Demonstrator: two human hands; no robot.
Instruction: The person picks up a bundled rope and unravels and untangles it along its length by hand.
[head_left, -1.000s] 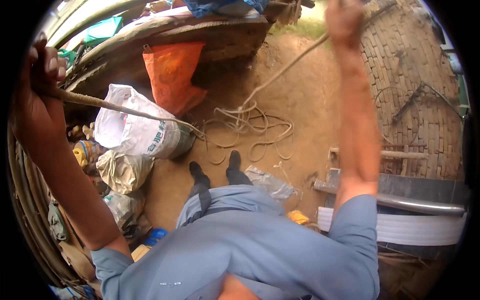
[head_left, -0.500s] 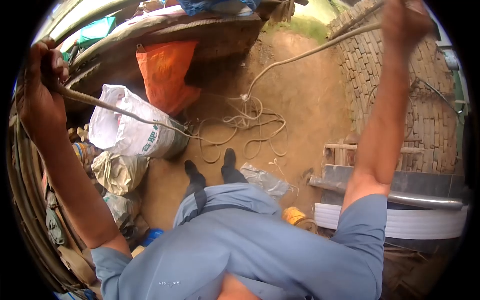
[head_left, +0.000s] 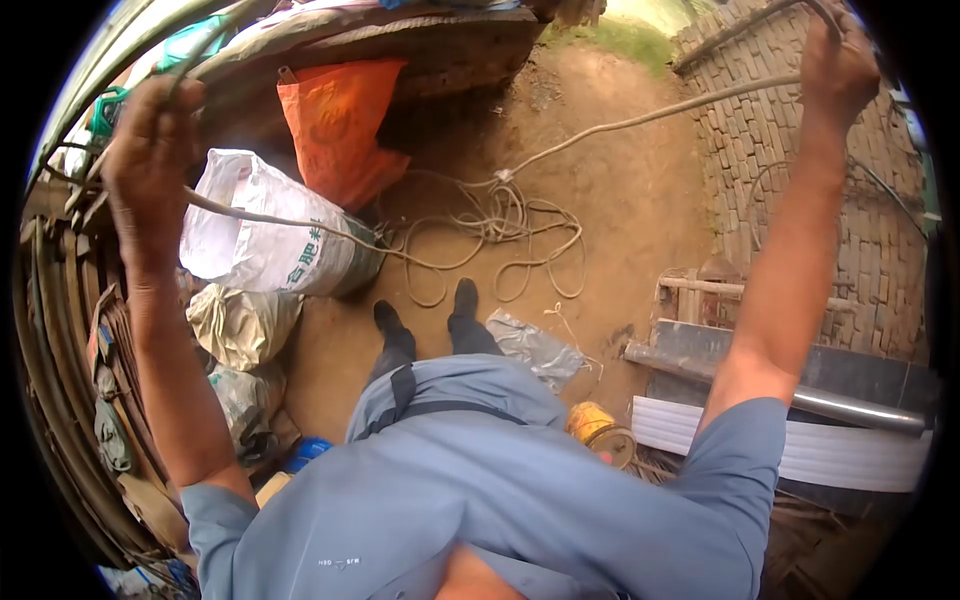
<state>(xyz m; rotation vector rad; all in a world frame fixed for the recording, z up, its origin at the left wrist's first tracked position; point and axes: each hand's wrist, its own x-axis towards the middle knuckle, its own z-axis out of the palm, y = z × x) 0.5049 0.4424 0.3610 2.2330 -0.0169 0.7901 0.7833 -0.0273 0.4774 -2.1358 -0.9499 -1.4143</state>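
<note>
A long rope (head_left: 650, 121) runs up from a loose tangle on the dirt floor to both raised hands. At the upper left, my left hand (head_left: 150, 165) is closed round one length of it, which slants past the white sack. My right hand (head_left: 840, 70), high at the upper right, grips another length, and a bend of rope arches over the fingers. A small pale knot (head_left: 503, 176) sits where the right-hand length meets the tangled coils (head_left: 510, 225). The coils lie on the ground beyond my feet.
Beside the coils stand an open white sack (head_left: 290, 240) and an orange bag (head_left: 340, 125). Grey plastic (head_left: 535, 345) lies by my feet, with a yellow can (head_left: 600, 435) nearer. A metal pipe (head_left: 850, 407) and stacked bricks (head_left: 760, 130) are at right; wooden poles (head_left: 60, 380) line the left.
My left hand has moved inward to the right, and a strand now shows above it. My right hand has shifted slightly right and down. Both still hold the rope.
</note>
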